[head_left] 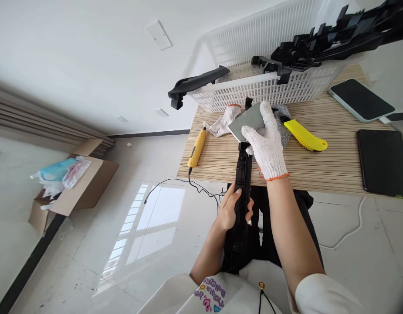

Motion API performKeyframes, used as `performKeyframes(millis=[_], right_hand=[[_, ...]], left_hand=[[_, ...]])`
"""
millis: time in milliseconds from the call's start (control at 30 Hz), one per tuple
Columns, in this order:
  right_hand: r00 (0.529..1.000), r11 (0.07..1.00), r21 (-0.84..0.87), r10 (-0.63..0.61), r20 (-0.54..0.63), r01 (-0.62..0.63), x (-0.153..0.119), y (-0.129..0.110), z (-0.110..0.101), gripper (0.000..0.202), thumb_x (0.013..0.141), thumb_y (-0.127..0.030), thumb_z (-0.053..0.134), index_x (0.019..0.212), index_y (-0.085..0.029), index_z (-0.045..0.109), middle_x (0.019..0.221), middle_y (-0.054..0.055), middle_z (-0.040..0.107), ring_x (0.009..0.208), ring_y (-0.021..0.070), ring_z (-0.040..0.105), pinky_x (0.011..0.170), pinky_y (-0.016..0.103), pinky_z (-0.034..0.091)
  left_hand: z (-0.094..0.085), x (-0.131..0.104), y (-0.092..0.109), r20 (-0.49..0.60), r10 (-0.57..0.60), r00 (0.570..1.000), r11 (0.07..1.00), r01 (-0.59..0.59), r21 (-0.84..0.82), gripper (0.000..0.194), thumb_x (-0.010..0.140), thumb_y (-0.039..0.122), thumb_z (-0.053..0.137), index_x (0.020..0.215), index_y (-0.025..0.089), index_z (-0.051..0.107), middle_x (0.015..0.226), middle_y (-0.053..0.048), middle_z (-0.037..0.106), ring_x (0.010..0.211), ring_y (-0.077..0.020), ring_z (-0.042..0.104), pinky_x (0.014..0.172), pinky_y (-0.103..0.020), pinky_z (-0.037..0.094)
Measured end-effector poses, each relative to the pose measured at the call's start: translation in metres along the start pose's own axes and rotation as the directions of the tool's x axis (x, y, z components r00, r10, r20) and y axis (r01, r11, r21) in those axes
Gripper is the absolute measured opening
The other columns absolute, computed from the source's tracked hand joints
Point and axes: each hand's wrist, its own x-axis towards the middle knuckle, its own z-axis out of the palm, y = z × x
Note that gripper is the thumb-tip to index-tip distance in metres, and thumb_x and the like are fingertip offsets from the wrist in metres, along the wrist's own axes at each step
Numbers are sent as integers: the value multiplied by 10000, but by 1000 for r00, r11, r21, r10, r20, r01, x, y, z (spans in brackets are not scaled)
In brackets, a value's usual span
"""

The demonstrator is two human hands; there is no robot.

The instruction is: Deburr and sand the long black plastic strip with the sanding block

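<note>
My bare left hand [228, 211] is wrapped around a long black plastic part [243, 174], which slants up from my lap to the table edge. A white knit glove with an orange cuff covers my right hand [269, 150]. Its thumb and fingers grip a flat grey-green rectangular plate [247, 122], just above the upper end of the black part. Whether the plate touches the part I cannot tell. Partly behind the gloved hand lies a grey speckled cloth [285, 133]. To its right is a yellow-handled utility knife [305, 135].
A white plastic basket [227, 96] at the table's back holds several black plastic parts [306, 50]. Left on the wooden table [217, 159] are a corded yellow tool [197, 148] and another white glove [225, 122]. Two phones [361, 100] lie right. An open cardboard box [86, 183] stands on the floor.
</note>
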Motion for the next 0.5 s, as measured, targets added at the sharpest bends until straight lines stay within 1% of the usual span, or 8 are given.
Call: performKeyframes(millis=[100,267,333,433,500], right_hand=[[1000,999,43,16,-6,-16,0,-1,1,766,904,-296,518,1550,-468,144,1301,45,580,988,208,691,586,232,609],[999,998,57,37,-3,-37,0,-6,4,752,890,-295,530,1534,-480,186,1364,39,543,998,200,688,573,206,601],[997,995,69,72,-15,-71,0,-9,5,760,881,-299,542,1528,-485,191,1362,37,544,980,195,691,549,192,589],[980,984,99,157,-120,-145,0,-18,7,792,849,-309,589,1519,-486,206,1350,42,552,896,179,697,465,155,540],[969,980,114,180,-169,-162,-2,-25,10,804,835,-315,614,1513,-487,217,1336,39,559,846,162,693,427,137,507]], left_hand=[[1,0,1,-8,-5,1000,1000,5,5,246,947,452,464,976,210,434,612,49,571,371,-98,494,354,-251,486],[1,-1,1,-18,12,1000,1000,-12,19,235,950,445,454,1009,218,434,603,55,561,360,-101,485,344,-251,480],[1,-1,1,-16,5,1000,1000,-5,11,240,949,450,456,1014,220,432,597,60,555,357,-97,478,343,-247,478],[0,-1,2,-16,-15,1000,1000,15,3,247,946,457,466,1019,224,429,599,63,557,362,-91,476,347,-241,479],[-1,-1,2,-20,-16,1000,1000,17,7,239,949,453,466,1013,226,430,606,62,562,367,-90,479,351,-243,483]])
